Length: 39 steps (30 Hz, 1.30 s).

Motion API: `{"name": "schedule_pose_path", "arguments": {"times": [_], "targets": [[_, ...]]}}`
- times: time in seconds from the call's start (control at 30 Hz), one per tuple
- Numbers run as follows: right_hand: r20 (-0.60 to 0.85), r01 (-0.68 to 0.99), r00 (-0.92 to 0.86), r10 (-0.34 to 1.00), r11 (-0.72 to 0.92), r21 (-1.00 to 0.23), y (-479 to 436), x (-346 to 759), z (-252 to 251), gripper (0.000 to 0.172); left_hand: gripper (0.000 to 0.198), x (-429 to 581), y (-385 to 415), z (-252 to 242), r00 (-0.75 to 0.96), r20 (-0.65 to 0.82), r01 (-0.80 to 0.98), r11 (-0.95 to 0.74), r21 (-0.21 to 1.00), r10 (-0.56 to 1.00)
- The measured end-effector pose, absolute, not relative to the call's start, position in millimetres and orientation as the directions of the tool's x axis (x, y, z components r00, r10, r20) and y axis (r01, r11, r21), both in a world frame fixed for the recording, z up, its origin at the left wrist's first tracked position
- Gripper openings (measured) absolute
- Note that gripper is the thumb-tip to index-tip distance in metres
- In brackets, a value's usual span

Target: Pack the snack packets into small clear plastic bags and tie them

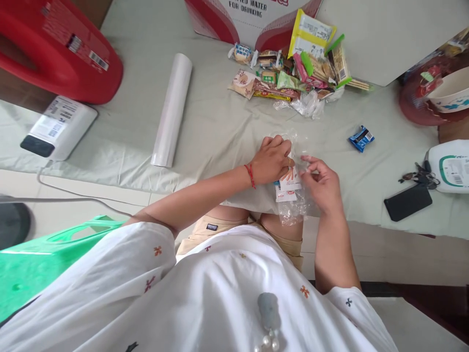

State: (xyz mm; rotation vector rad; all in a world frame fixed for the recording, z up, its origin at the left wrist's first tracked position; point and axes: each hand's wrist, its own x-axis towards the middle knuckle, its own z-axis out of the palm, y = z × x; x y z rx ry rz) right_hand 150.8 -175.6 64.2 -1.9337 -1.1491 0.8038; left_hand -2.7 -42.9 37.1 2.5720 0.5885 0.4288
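A clear plastic bag with small white printed packets in it lies at the table's near edge, its lower end hanging over. My left hand, wearing a red string bracelet and a ring, is closed over the upper part of the bag and packets, and its fingers hide what lies beneath. At the bag's right side, my right hand has curled fingers, with thumb and forefinger at the thin film. Beyond both hands is a pile of wrapped snacks. To the right lies a small blue snack packet.
A white roll, a white device with a cable and a red jug are on the left. A printed carton stands behind. On the right are a black phone, keys and a white bottle.
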Motion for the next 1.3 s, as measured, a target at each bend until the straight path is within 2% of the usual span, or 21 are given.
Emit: {"name": "schedule_pose_path", "arguments": {"times": [0.07,0.13,0.2,0.27,0.33,0.4,0.5,0.57,0.6,0.7,0.77,0.83,0.9,1.0,1.07,1.13,1.2,1.3], "targets": [[-0.128,0.576,0.272,0.954,-0.268,-0.772,-176,133,73,0.029,0.022,-4,-39,38,0.860,0.131,0.343,-0.750,0.566,0.493],[-0.119,0.738,0.191,0.974,-0.223,-0.637,-178,115,76,0.024,0.019,-9,-28,36,0.872,0.063,0.297,-0.627,0.720,0.486],[-0.119,0.848,0.160,0.980,-0.198,-0.492,-178,100,75,0.018,0.013,-20,-13,35,0.874,0.014,0.207,-0.397,0.894,0.486],[-0.134,0.904,0.146,0.980,-0.187,-0.385,-179,89,71,0.013,0.013,-31,2,36,0.788,-0.024,0.162,-0.170,0.972,0.615],[-0.153,0.931,0.136,0.979,-0.179,-0.318,-178,82,69,0.012,0.022,-40,12,41,0.573,-0.070,0.219,-0.070,0.973,0.816],[-0.159,0.947,0.135,0.978,-0.175,-0.270,-178,79,67,0.014,0.038,-40,12,47,0.405,-0.090,0.360,-0.068,0.931,0.910],[-0.146,0.960,0.132,0.980,-0.163,-0.227,-177,77,66,0.014,0.070,-27,3,50,0.440,-0.103,0.544,-0.174,0.821,0.892],[-0.130,0.963,0.123,0.984,-0.150,-0.225,-178,78,66,0.013,0.081,-17,0,46,0.493,-0.123,0.593,-0.229,0.772,0.861],[-0.122,0.963,0.119,0.985,-0.145,-0.228,-179,78,65,0.013,0.076,-14,2,44,0.506,-0.142,0.607,-0.234,0.760,0.851],[-0.092,0.959,0.114,0.989,-0.134,-0.249,-183,81,63,0.012,0.032,-13,16,43,0.532,-0.252,0.602,-0.151,0.784,0.809],[-0.076,0.951,0.113,0.991,-0.130,-0.279,-185,82,62,0.013,0.013,-17,24,49,0.537,-0.311,0.549,-0.045,0.835,0.784],[-0.065,0.940,0.119,0.991,-0.134,-0.313,-187,83,61,0.013,0.010,-21,20,60,0.539,-0.287,0.500,-0.027,0.866,0.792],[-0.075,0.930,0.131,0.989,-0.149,-0.336,-187,83,60,0.013,0.005,-21,3,70,0.546,-0.156,0.506,-0.176,0.844,0.823],[-0.104,0.924,0.150,0.983,-0.177,-0.338,-185,84,57,0.016,0.012,-18,-37,76,0.634,0.056,0.549,-0.499,0.670,0.772],[-0.104,0.918,0.154,0.983,-0.181,-0.352,-184,85,55,0.023,0.019,-19,-60,71,0.722,0.076,0.526,-0.616,0.586,0.688],[-0.100,0.903,0.139,0.985,-0.168,-0.396,-182,88,54,0.027,0.032,-22,-71,61,0.758,0.076,0.486,-0.639,0.597,0.648],[-0.103,0.865,0.115,0.988,-0.151,-0.479,-183,91,56,0.022,0.043,-27,-72,51,0.753,0.089,0.450,-0.609,0.653,0.652],[-0.116,0.691,0.100,0.988,-0.153,-0.707,-192,97,65,0.021,0.042,-30,-70,37,0.729,0.096,0.439,-0.571,0.694,0.677]]}}
